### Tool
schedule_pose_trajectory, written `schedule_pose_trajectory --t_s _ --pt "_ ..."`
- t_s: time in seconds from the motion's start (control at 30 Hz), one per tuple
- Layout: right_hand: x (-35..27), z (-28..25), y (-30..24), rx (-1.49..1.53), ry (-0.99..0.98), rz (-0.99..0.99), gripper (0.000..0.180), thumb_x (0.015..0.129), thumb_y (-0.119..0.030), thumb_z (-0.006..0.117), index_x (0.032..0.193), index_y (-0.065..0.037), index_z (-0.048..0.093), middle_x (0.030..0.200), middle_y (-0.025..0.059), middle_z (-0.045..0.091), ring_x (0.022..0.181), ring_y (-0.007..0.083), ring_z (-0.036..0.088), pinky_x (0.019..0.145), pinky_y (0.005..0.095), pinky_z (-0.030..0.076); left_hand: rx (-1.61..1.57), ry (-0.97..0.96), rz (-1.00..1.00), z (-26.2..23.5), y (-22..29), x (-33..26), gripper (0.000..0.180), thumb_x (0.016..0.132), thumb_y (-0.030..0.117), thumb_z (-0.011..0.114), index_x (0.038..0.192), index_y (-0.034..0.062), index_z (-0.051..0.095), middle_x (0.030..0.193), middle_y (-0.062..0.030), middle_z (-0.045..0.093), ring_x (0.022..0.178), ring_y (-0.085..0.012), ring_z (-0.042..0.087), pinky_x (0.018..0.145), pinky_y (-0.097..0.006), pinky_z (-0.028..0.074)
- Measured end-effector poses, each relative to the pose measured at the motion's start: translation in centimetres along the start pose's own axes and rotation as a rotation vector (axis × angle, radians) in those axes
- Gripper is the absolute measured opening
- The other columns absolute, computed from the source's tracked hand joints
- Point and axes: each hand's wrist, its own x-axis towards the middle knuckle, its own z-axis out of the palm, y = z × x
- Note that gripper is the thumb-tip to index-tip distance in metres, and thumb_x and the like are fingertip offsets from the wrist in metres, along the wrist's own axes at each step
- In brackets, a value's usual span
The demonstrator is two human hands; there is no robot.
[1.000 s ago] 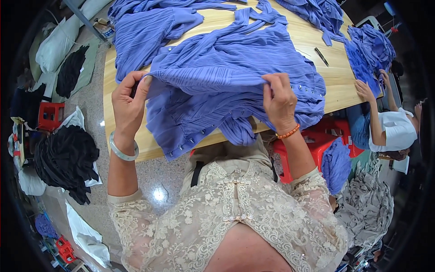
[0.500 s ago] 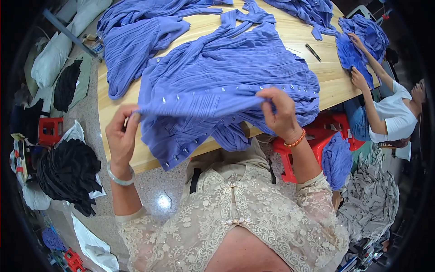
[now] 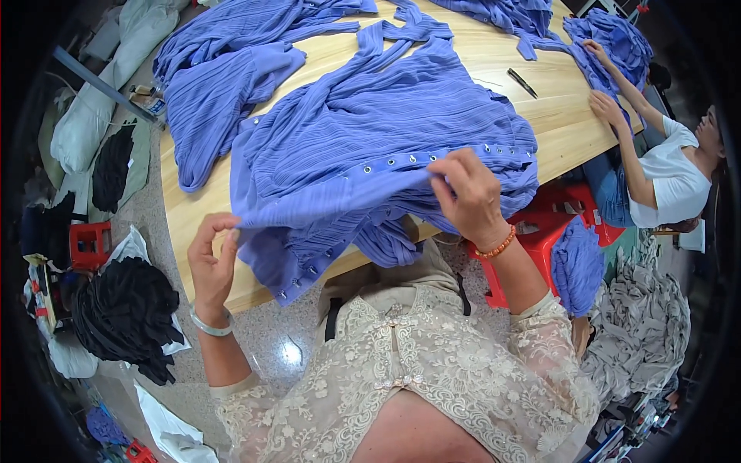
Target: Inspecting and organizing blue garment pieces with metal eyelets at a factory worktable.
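A blue pleated garment (image 3: 386, 139) with a row of metal eyelets lies spread on a pale wooden table (image 3: 556, 123). My left hand (image 3: 212, 258) pinches its near left corner at the table's front edge. My right hand (image 3: 471, 193) grips a fold of the same garment along the eyelet band, lifted slightly off the table. An orange bead bracelet is on my right wrist and a pale bangle on my left.
More blue garments (image 3: 224, 85) lie at the table's far left and far right. A dark pen-like tool (image 3: 522, 82) rests on the wood. Another person (image 3: 664, 177) sits at the right handling blue cloth. Red stools (image 3: 556, 224), a black cloth heap (image 3: 127, 312) and a grey pile (image 3: 641, 324) sit on the floor.
Both my hands have drawn the garment's near edge back toward me and lifted it, so the eyelet band now shows. The person at the right shifted their hands on the blue cloth.
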Motion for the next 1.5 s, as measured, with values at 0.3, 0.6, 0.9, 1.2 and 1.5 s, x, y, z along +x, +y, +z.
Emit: schedule_pose_trajectory --t_s 0.3,0.6,0.9,1.2,1.5 --pt "-2.7 4.9 -8.2 0.233 -0.128 0.061 0.027 0.08 -0.012 0.072 0.101 0.001 0.063 0.112 0.0163 0.062 0.104 0.0317 0.057 0.088 0.0409 0.047 -0.134 0.041 0.16 0.3 2.8 3.7 0.008 0.096 0.0 0.056 0.103 -0.0017 0.059 0.104 -0.0063 0.061 0.096 -0.0112 0.055 0.084 -0.022 0.044" --pt "-0.9 10.1 -5.9 0.053 -0.235 0.343 0.034 0.08 -0.027 0.071 0.101 0.001 0.067 0.098 0.0223 0.066 0.091 0.0399 0.063 0.086 0.0481 0.048 -0.13 0.058 0.195 -0.9 4.0 3.3 0.007 0.096 0.001 0.055 0.102 -0.0013 0.059 0.105 -0.0091 0.061 0.096 -0.0135 0.056 0.088 -0.024 0.042" --pt "-0.6 12.1 0.4 -0.017 -0.129 0.198 0.028 0.086 -0.028 0.052 0.089 -0.008 0.072 0.091 0.014 0.071 0.08 0.0324 0.067 0.074 0.0474 0.052 -0.063 0.011 0.154 -0.3 3.4 3.2 0.009 0.096 0.002 0.055 0.102 -0.0003 0.06 0.104 -0.0079 0.06 0.096 -0.0142 0.055 0.086 -0.025 0.042" --pt "-0.4 14.9 2.1 0.109 0.055 0.261 0.027 0.081 -0.026 0.057 0.094 -0.005 0.068 0.102 0.0168 0.067 0.099 0.0365 0.06 0.088 0.0486 0.045 -0.114 0.047 0.175 0.2 2.6 2.3 0.009 0.099 0.006 0.053 0.102 -0.0015 0.056 0.103 -0.0085 0.057 0.092 -0.0134 0.053 0.085 -0.024 0.041" --pt "-0.3 12.0 5.1 0.314 -0.074 0.347 0.028 0.084 -0.021 0.059 0.105 -0.003 0.063 0.104 0.0214 0.066 0.096 0.0406 0.063 0.086 0.0469 0.051 -0.131 0.025 0.097 0.1 1.8 2.0 0.009 0.099 0.008 0.054 0.1 -0.0001 0.056 0.101 -0.0073 0.058 0.087 -0.0114 0.052 0.077 -0.022 0.04"
